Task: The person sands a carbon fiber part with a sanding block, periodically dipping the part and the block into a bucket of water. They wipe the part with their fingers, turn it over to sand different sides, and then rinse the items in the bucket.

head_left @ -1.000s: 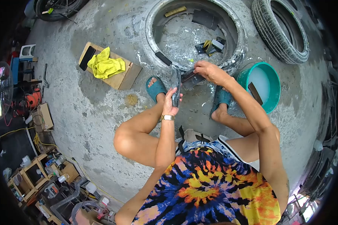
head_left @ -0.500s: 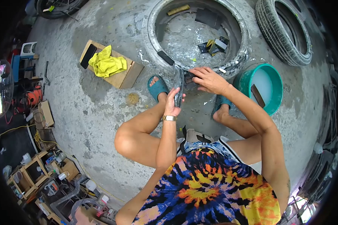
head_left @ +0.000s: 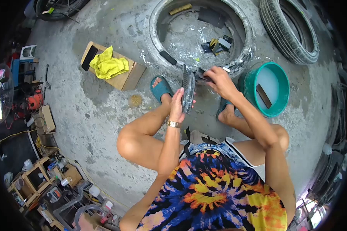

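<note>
My left hand (head_left: 176,106) is wrapped around a long, narrow black part (head_left: 188,88) with a woven, carbon-fibre-like face and whitish wet smears, held tilted up between my knees. Just right of its upper end, my right hand (head_left: 221,81) has its fingers curled down onto a small dark flat piece (head_left: 201,75), partly hidden by them. Beyond both hands lies a tyre (head_left: 155,42) on its side, with a black strip (head_left: 168,58) resting on its near rim. Inside the tyre are dark sheets (head_left: 211,17) and a small pile of pads (head_left: 219,45).
At right stands a green basin (head_left: 285,90) of cloudy water with a brown strip (head_left: 263,96) in it. A wooden box (head_left: 133,77) at left bears a yellow cloth (head_left: 108,65) and a black piece (head_left: 89,57). Another tyre (head_left: 273,36) leans at back right.
My left hand has turned the black part so its woven face shows more. My right hand has shifted slightly right, its fingers curling in from a flatter spread.
</note>
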### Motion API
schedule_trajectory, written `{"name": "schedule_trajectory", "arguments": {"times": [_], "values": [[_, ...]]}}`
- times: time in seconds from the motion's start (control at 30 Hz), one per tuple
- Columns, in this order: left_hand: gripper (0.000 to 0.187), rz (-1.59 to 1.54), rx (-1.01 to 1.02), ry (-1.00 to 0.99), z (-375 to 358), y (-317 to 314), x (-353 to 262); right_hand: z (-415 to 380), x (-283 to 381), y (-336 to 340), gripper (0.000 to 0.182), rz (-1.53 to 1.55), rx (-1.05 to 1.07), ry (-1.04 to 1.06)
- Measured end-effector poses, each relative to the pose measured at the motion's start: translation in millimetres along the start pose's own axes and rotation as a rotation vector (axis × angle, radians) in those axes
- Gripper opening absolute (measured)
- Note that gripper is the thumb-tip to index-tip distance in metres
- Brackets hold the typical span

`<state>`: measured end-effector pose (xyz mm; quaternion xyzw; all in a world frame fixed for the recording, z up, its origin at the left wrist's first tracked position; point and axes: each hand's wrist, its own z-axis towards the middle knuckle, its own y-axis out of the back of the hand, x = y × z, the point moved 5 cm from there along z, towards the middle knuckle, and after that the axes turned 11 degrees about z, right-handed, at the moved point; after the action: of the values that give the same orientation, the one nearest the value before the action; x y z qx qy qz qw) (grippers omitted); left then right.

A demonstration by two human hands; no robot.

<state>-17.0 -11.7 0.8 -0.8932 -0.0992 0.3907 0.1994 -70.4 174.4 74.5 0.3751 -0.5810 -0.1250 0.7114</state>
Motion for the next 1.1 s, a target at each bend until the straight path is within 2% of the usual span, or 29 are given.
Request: {"name": "schedule_trajectory", "arguments": {"times": [0.03,0.07,0.1,0.17,0.2,0.27,0.33,0.4,0.43,0.57,0.63,0.7,0.77,0.87,0.9,0.97,1.0,1.03,1.1], "values": [[0.03,0.013,0.004,0.011,-2.5,-4.9,4.2,-13.3,1.9,9.4,0.022,0.118,-0.109,-0.116],[0.044,0.053,0.057,0.053,0.1,-4.3,18.5,-30.2,1.8,9.8,0.028,0.258,-0.18,-0.264],[0.044,0.034,0.069,0.08,5.4,-10.3,44.4,-58.3,0.6,3.1,0.027,0.337,-0.295,-0.34],[0.055,0.058,-0.104,-0.048,27.5,-14.5,65.6,-78.7,5.4,-4.9,0.027,0.38,-0.379,-0.523],[0.062,0.042,-0.105,-0.027,30.2,-18.3,68.9,-82.7,7.6,-9.9,0.027,0.373,-0.377,-0.532],[0.061,0.054,-0.153,-0.027,32.1,-21.8,72.0,-91.9,4.8,-19.2,0.026,0.353,-0.437,-0.646],[0.056,0.093,-0.236,-0.06,28.9,-27.8,66.0,-88.6,3.1,-23.2,0.026,0.347,-0.474,-0.586],[0.055,0.076,-0.208,-0.05,27.9,-33.2,60.8,-76.9,11.1,-17.4,0.025,0.246,-0.522,-0.451],[0.055,0.063,-0.183,-0.042,27.9,-34.2,59.5,-69.4,12.6,-15.9,0.025,0.245,-0.521,-0.454],[0.049,0.035,-0.172,-0.004,28.1,-38.6,59.9,-44.6,6.0,-23.1,0.027,0.146,-0.427,-0.451],[0.037,-0.183,-0.143,-0.044,30.8,-44.2,64.0,-48.9,11.2,-39.9,0.026,0.106,-0.334,-0.394],[0.037,-0.172,-0.164,-0.064,33.3,-45.4,62.9,-90.7,40.0,-60.6,0.025,0.052,-0.343,-0.338],[0.037,-0.212,-0.228,-0.012,28.2,-51.5,60.5,-109.0,51.1,-65.5,0.028,0.017,-0.316,-0.406],[0.037,-0.257,-0.194,-0.032,27.8,-49.7,71.8,-52.7,21.1,-55.1,0.03,-0.053,-0.306,-0.466],[0.037,-0.269,-0.167,-0.051,30.4,-52.3,68.7,-58.6,22.2,-54.9,0.03,-0.058,-0.313,-0.467],[0.038,-0.242,-0.177,-0.091,26.7,-55.2,59.8,-84.3,34.1,-64.1,0.03,-0.046,-0.297,-0.476],[0.038,-0.223,-0.215,-0.045,24.1,-56.5,56.9,-112.7,44.1,-71.3,0.03,-0.079,-0.291,-0.405],[0.038,-0.209,-0.261,0.009,25.8,-55.8,60.0,-121.2,47.6,-71.5,0.026,0.013,-0.262,-0.459],[0.04,-0.161,-0.266,-0.018,29.6,-48.9,75.9,-77.5,23.6,-66.2,0.026,-0.073,-0.422,-0.342]]}}
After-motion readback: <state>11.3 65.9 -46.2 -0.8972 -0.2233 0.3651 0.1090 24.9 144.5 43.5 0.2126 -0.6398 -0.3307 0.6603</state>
